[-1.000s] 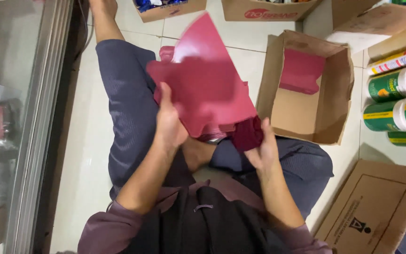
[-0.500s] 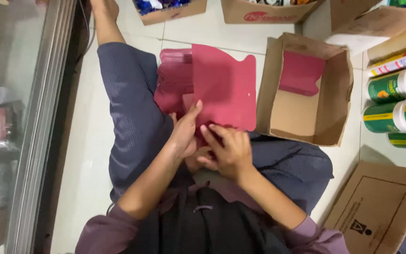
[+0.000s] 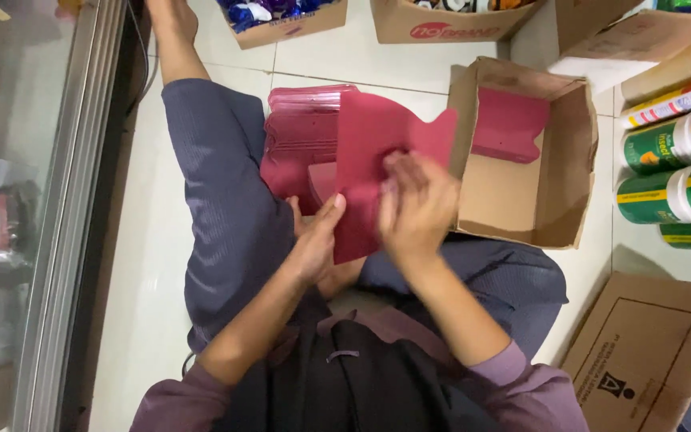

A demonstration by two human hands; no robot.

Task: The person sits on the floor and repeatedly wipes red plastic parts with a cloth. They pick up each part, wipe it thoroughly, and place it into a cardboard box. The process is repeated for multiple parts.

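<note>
I see my left hand (image 3: 313,244) pinching the red sheet's (image 3: 369,152) lower edge while my right hand (image 3: 417,204), fingers spread and blurred, presses flat on it. Beyond lies the stack (image 3: 301,136); the box (image 3: 521,192) sits right. I judge it mid-fold; creasing wants firm, even pressure.
</note>
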